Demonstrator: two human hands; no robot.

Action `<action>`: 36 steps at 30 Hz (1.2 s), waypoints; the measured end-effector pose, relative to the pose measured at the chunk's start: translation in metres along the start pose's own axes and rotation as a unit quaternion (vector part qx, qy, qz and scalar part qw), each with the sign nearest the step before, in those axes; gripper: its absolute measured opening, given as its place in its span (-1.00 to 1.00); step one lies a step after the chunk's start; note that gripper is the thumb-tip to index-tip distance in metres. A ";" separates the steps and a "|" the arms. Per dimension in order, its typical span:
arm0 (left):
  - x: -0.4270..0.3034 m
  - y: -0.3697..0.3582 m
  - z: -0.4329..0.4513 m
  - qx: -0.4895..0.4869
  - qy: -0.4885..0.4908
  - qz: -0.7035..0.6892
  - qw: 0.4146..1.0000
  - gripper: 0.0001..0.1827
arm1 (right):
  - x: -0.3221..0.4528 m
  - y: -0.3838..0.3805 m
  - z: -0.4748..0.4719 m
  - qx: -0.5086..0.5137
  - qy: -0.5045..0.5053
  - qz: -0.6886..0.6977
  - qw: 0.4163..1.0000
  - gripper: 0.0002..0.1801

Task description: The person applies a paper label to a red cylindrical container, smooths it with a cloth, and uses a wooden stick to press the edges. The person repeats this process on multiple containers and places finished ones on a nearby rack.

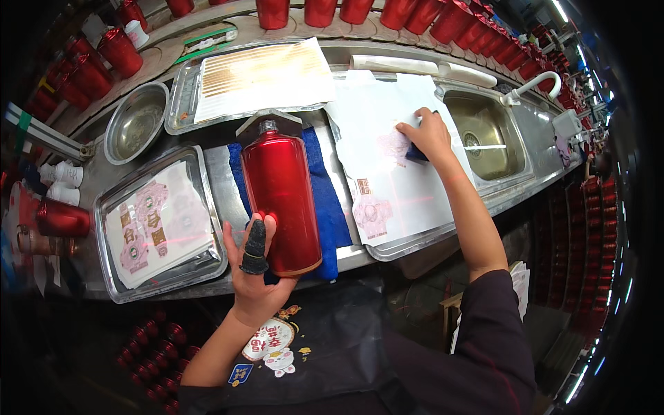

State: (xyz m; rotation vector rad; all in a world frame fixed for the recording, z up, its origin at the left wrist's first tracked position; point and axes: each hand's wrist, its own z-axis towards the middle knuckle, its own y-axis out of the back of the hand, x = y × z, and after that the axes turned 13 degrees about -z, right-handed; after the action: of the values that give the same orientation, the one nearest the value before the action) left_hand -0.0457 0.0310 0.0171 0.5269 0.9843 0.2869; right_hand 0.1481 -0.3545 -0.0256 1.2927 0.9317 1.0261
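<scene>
A glossy red bottle point(280, 202) with a clear threaded neck lies on a blue cloth point(327, 207), its neck against a metal holder point(287, 117). My left hand point(259, 275), a dark wrap on one finger, touches the bottle's lower left side with fingers spread. My right hand point(429, 136) is over a white decal sheet point(415, 202) with pink and brown prints, on the right tray. Something dark blue shows under its palm; its fingertips are bent near a pink print, and what they grip is unclear. Further printed sheets point(181, 207) lie in the left metal tray point(104, 249).
A steel bowl point(136, 124) stands at upper left, beside a tray point(181, 122) bearing a gold-striped sheet point(264, 72). The sink point(487, 135) and white faucet point(534, 85) are at right. Red bottles point(321, 11) line the conveyor behind. A red container point(63, 218) is far left.
</scene>
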 end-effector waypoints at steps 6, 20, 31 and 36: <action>-0.004 -0.001 0.000 -0.015 0.012 -0.009 1.000 -0.02 | -0.055 0.022 0.024 0.024 -0.146 -0.067 0.987 -0.25; -0.013 0.002 0.006 -0.030 0.016 -0.015 0.999 -0.01 | -0.057 0.021 0.004 -0.284 0.021 -0.003 0.959 -0.75; -0.011 -0.001 0.009 -0.006 -0.024 0.035 0.999 0.10 | 0.059 0.165 -0.116 -0.177 0.242 0.213 0.930 -0.88; -0.012 0.000 0.014 0.020 -0.041 0.042 0.998 0.11 | 0.077 0.198 -0.149 -0.137 0.330 0.210 0.910 -0.88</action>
State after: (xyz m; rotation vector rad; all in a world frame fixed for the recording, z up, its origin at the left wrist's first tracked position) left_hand -0.0397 0.0212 0.0316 0.6127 0.8919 0.3188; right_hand 0.0147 -0.2369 0.1636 0.9252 0.9684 1.9377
